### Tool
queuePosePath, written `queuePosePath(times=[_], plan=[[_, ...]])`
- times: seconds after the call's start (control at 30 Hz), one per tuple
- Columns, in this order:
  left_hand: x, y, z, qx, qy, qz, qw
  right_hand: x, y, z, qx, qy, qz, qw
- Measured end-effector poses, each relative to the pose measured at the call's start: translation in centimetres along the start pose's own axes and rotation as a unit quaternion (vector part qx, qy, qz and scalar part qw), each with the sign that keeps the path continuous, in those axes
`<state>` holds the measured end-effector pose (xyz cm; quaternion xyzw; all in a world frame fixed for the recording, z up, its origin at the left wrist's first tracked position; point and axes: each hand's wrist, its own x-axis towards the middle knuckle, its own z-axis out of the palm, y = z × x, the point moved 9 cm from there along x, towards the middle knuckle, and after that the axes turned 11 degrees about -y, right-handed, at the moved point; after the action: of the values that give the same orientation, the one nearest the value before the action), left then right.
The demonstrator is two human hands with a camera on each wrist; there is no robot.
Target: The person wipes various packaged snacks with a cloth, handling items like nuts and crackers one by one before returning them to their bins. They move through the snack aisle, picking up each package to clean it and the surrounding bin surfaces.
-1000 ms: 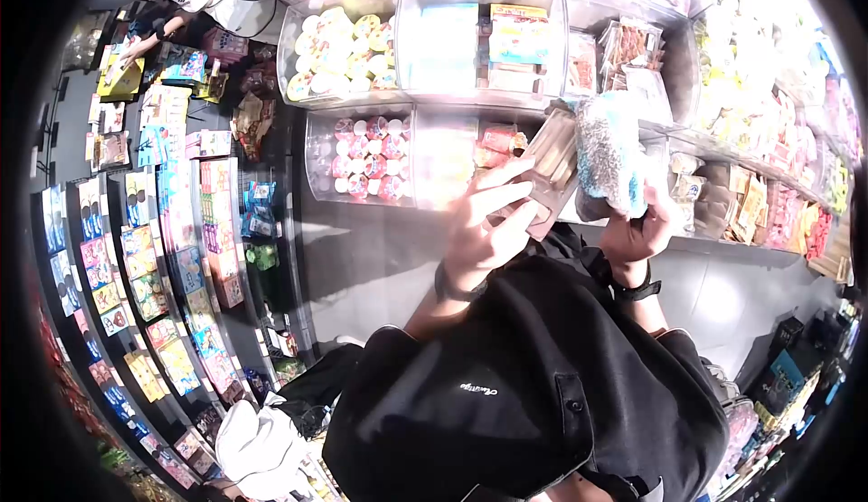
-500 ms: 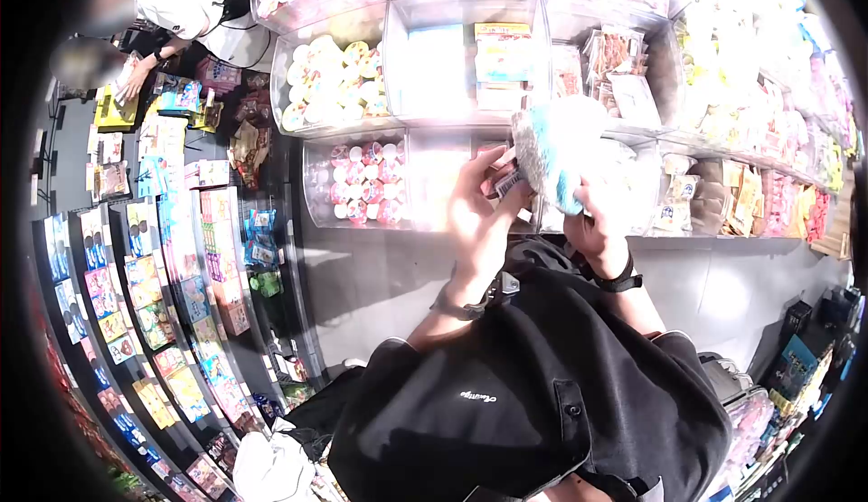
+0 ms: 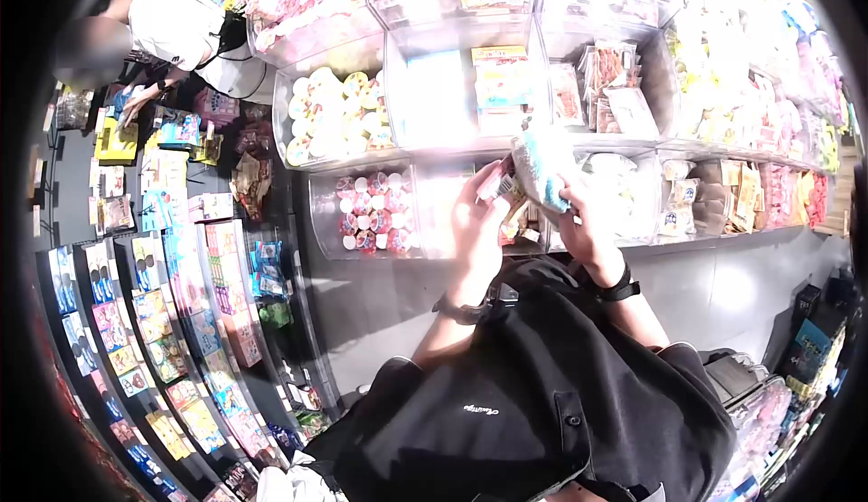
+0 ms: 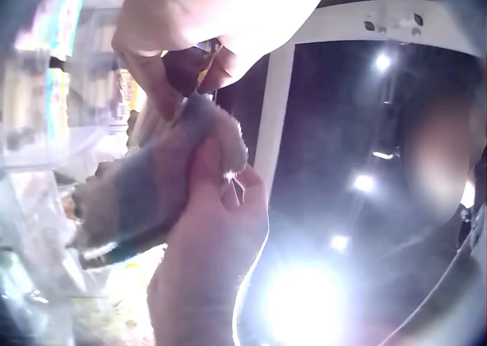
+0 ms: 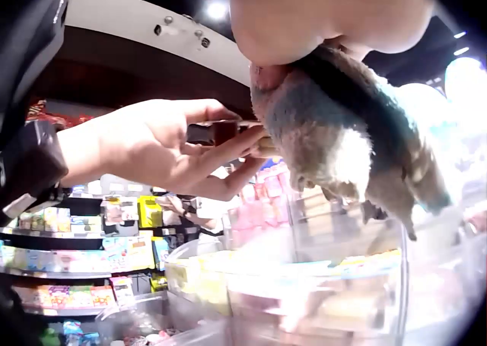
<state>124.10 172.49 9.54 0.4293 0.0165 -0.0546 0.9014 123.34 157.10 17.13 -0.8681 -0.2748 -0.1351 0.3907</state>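
Note:
My left hand (image 3: 475, 235) grips a small brown pack (image 3: 491, 183) with a white barcode label. It shows dark between the fingers in the left wrist view. With thumb and fingers my right hand (image 3: 589, 231) holds a fluffy blue-and-white plush item (image 3: 541, 172) by its near end. A dark band runs along this plush item (image 5: 319, 125) in the right wrist view, and its far end hangs over the bins. Both hands are close together, the plush overlapping the pack's right side. My fingers hide part of the pack.
Clear plastic bins (image 3: 362, 253) of packaged sweets run along the front, with further rows behind. Shelves of boxed snacks (image 3: 163, 321) stand to the left. A person in a white shirt (image 3: 176, 28) reaches toward a display at the upper left.
The plush item has come down and left, closer to my left hand. The left-hand pack has turned from showing its long clear face to showing its barcode end.

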Motion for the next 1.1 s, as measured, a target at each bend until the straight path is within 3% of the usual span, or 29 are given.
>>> queuePosePath(times=[0.07, 0.13, 0.2, 0.23, 0.33, 0.37, 0.43, 0.47, 0.5, 0.53, 0.6, 0.63, 0.67, 0.73, 0.83, 0.93, 0.97, 1.0, 1.07, 1.1], plan=[[1.2, -0.1, -1.3, 0.034, 0.005, -0.015, 0.999, -1.5, 3.5, -0.3, 0.003, 0.025, 0.077, 0.997], [3.4, 0.0, -3.4, 0.095, 0.01, 0.026, 0.995, -3.4, 5.9, -1.3, 0.053, 0.046, 0.189, 0.98], [5.4, -0.7, -5.3, 0.048, 0.076, 0.026, 0.996, -6.3, 8.4, -1.7, 0.018, 0.057, 0.224, 0.973], [6.7, -0.8, -6.2, 0.106, 0.052, 0.027, 0.993, -6.1, 7.8, -2.5, 0.053, 0.083, 0.239, 0.966], [10.5, -2.0, -9.0, 0.229, 0.032, 0.005, 0.973, -8.4, 7.5, -4.3, -0.04, 0.089, 0.274, 0.957], [11.6, -2.5, -9.2, 0.225, 0.002, 0.049, 0.973, -9.3, 7.6, -4.7, -0.043, 0.109, 0.295, 0.948], [12.9, -4.0, -10.3, 0.272, 0.044, 0.029, 0.961, -10.9, 7.5, -5.4, -0.044, 0.145, 0.339, 0.929], [13.7, -4.3, -10.8, 0.295, 0.064, 0.022, 0.953, -11.9, 7.5, -5.4, -0.04, 0.168, 0.343, 0.923], [14.5, -4.3, -10.8, 0.416, 0.056, 0.014, 0.908, -12.7, 7.5, -5.5, -0.044, 0.183, 0.35, 0.917], [14.4, -4.1, -10.0, 0.451, 0.039, 0.075, 0.888, -13.5, 7.3, -5.5, -0.048, 0.198, 0.36, 0.91], [14.9, -5.5, -10.6, 0.504, 0.031, 0.057, 0.861, -14.5, 6.7, -5.5, -0.056, 0.206, 0.39, 0.896], [14.3, -4.2, -9.1, 0.538, 0.062, -0.015, 0.84, -14.9, 6.5, -5.5, -0.058, 0.21, 0.396, 0.892], [14.7, -4.5, -9.1, 0.545, 0.045, -0.017, 0.837, -15.4, 6.3, -5.5, -0.061, 0.214, 0.403, 0.887], [15.0, -4.1, -7.8, 0.587, 0.013, 0.045, 0.808, -16.1, 6.1, -5.6, -0.067, 0.226, 0.415, 0.879], [15.2, -3.8, -6.6, 0.662, 0.023, -0.061, 0.746, -15.8, 5.1, -5.6, -0.108, 0.214, 0.407, 0.881], [15.1, -4.6, -5.9, 0.715, -0.016, 0.137, 0.685, -16.1, 4.8, -5.9, -0.118, 0.219, 0.41, 0.877], [15.6, -5.6, -7.0, 0.709, -0.015, 0.035, 0.704, -16.6, 5.0, -5.9, -0.121, 0.218, 0.422, 0.871], [15.2, -5.7, -6.8, 0.703, -0.053, 0.117, 0.7, -16.8, 5.0, -6.0, -0.136, 0.209, 0.434, 0.866], [14.7, -4.6, -6.9, 0.7, -0.039, 0.159, 0.696, -15.9, 4.4, -6.4, -0.138, 0.219, 0.413, 0.873], [14.2, -2.3, -5.8, 0.697, -0.018, 0.136, 0.704, -16.4, 4.8, -6.4, -0.128, 0.225, 0.412, 0.874]])
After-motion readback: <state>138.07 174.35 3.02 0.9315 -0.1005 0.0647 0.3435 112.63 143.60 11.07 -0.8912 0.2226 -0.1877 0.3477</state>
